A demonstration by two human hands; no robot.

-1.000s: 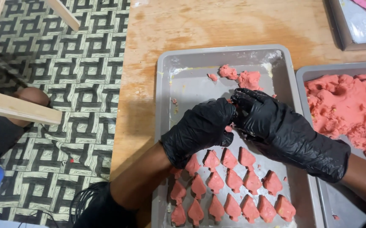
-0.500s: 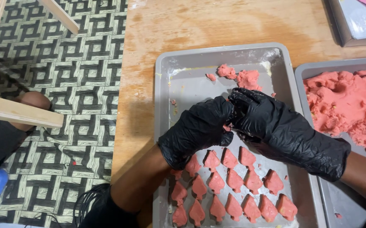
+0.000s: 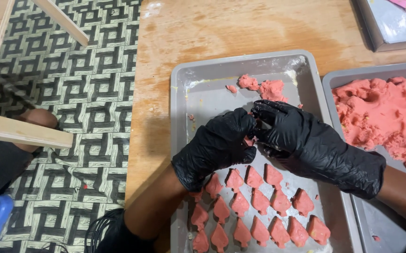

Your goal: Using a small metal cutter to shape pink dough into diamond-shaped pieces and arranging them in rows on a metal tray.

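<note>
While my two hands meet over the grey metal tray (image 3: pixel 184 93), they squeeze a small bit of pink dough (image 3: pixel 249 140).

My left hand (image 3: pixel 217 147) and right hand (image 3: pixel 306 140), both in black gloves, have fingers closed on the bit. Pink leaf-shaped dough pieces (image 3: pixel 259 201) lie in rows below, on the wooden bench (image 3: pixel 221 33).

Light: I see bright, even light from above.
Glare: soft shine on the black glossy gloves (image 3: pixel 306 140) and the grey metal baking tray (image 3: pixel 203 93).
Shadows: short and soft beside the tray on the pale wooden table (image 3: pixel 203 33).
Sharpness: centre is clear; I see slight blur at the left edge.
</note>
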